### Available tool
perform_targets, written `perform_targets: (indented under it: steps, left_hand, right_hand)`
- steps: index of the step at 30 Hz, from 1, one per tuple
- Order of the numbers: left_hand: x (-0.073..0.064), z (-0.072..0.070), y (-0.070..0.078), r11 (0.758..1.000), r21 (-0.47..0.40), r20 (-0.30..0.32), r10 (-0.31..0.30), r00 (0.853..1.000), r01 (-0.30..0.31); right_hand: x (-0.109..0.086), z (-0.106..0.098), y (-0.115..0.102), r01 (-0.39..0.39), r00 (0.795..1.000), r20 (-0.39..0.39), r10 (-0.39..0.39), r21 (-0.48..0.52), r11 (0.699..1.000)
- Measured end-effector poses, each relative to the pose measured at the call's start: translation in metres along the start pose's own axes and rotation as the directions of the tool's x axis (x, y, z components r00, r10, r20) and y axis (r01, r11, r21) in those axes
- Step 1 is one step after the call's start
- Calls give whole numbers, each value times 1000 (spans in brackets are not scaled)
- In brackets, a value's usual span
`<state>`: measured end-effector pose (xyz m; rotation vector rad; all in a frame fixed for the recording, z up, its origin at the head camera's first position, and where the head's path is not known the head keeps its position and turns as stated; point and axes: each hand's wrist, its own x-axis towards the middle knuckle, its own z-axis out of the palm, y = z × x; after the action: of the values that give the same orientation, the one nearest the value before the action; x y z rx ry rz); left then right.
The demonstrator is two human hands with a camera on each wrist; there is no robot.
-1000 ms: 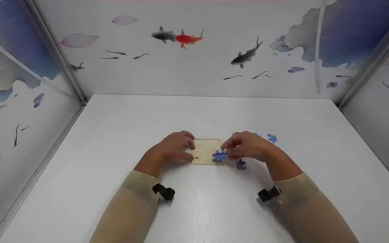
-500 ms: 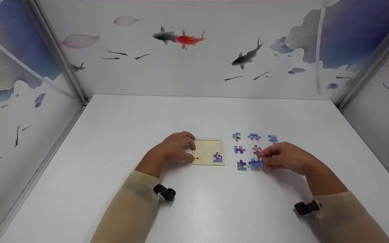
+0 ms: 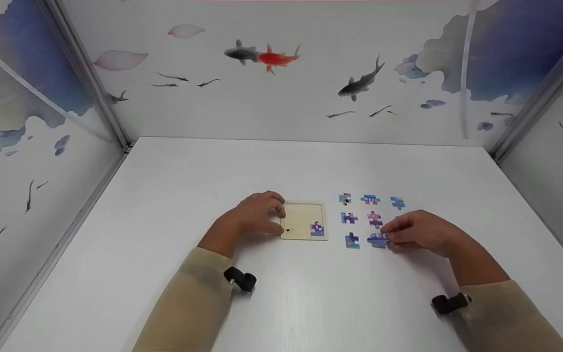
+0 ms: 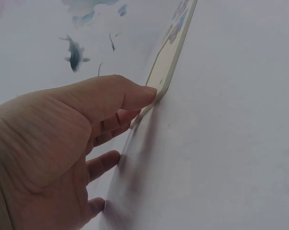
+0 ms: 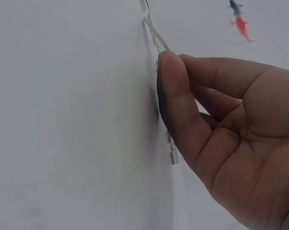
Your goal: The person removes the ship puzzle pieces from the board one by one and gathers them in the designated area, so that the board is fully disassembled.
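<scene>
My left hand point(image 3: 258, 213) holds the left edge of a shallow wooden puzzle tray point(image 3: 296, 215), thumb at the near corner and fingertips farther up. In the left wrist view the thumb of the left hand point(image 4: 63, 129) presses the tray's corner point(image 4: 161, 79). One purple-and-blue jigsaw piece point(image 3: 317, 229) lies in the tray's near right corner. Over to the right, my right hand point(image 3: 421, 232) pinches a blue jigsaw piece point(image 3: 377, 239) between thumb and fingers. The right wrist view shows only this piece's thin edge point(image 5: 156, 34), tilted, beyond the fingertips of the right hand point(image 5: 221, 110).
Loose jigsaw pieces lie in rough rows right of the tray, among them a far-left one point(image 3: 344, 198), a far-right one point(image 3: 398, 202), a pink one point(image 3: 374, 218) and a near-left one point(image 3: 352, 240). A printed wall point(image 3: 281, 112) stands behind the white table point(image 3: 281, 303).
My right hand has let go of the purple-and-blue piece in the tray's corner, moved right and taken hold of the blue piece. My left hand stays at the tray's edge.
</scene>
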<state>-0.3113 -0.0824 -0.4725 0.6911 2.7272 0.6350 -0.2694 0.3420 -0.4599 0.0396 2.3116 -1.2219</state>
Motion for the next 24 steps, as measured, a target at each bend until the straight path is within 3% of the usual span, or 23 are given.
perform_targets:
  steps: [11, 24]
  left_hand:
    - [0, 0, 0, 999, -25, 4, -30, 1000, 30]
    - [-1, 0, 1, 1000, -14, 10, -15, 1000, 15]
  right_hand:
    - [-3, 0, 0, 6, 1000, -15, -6, -28, 1000]
    - [-5, -5, 1, 1, 998, -63, -5, -72, 997]
